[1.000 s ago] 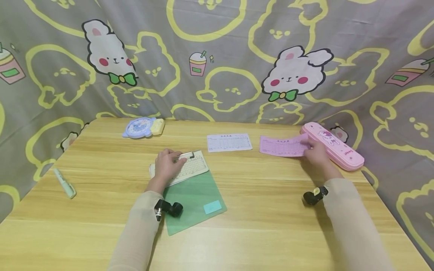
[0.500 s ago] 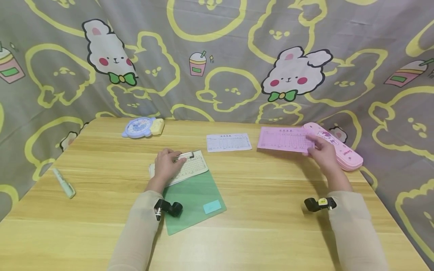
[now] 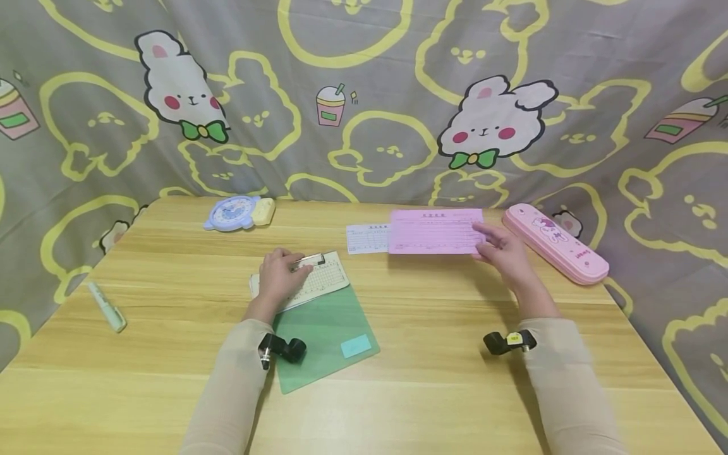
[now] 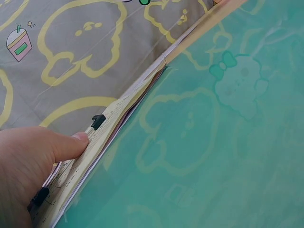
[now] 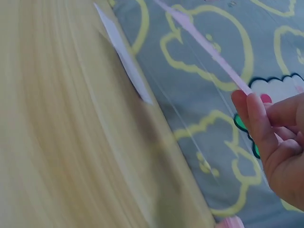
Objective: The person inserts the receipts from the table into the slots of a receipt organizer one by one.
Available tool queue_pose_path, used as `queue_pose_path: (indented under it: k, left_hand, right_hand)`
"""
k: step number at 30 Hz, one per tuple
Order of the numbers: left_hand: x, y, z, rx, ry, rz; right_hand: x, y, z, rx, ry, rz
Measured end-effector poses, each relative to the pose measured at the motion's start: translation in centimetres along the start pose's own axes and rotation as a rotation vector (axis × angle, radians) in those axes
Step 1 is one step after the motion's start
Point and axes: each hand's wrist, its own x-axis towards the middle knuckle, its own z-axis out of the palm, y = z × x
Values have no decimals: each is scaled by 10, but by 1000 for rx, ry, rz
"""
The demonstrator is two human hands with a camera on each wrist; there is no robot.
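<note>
Pinching pink slip (image 3: 433,232) w/ RH (image 3: 510,256), gripping clipboard (image 3: 318,338), LH (image 3: 277,278)

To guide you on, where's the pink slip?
In the head view, the pink slip is right of centre, held up in the right hand, partly hiding the white slip.

Table (image 3: 443,385): lt wood-grain top, back edge along curtain. On it: grn clipboard (image 3: 324,341), L of ctr, flat, set at angle. Pale grn pen (image 3: 108,308), far L nr side edge, slanted. Blue clock-faced item (image 3: 232,213), back L, yellow block (image 3: 263,212) at its R end. Wht printed slip (image 3: 366,240), back ctr, R part hidden. Pink case (image 3: 557,245), back R, slanted, closed, rabbit print on top.
</note>
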Motion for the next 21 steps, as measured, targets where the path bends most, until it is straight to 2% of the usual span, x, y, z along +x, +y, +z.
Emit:
queue_pose_path:
  k: [1, 5, 13, 17, 21]
  left_hand:
    - [0, 0, 0, 0, 0, 1]
    - [0, 0, 0, -2, 6, 3]
    - [0, 0, -1, 11, 7, 9]
    - [1, 0, 0, 15, -1, -1]
    - [1, 1, -1, 21, -11, -10]
  right_hand:
    - [-4, -8, 12, -56, 1, 26]
    - [-1, -8, 36, -73, -67, 92]
    - [6, 10, 66, -135, -259, 87]
    - [6, 13, 81, -162, -341, 118]
    - [4, 13, 97, -193, -381, 171]
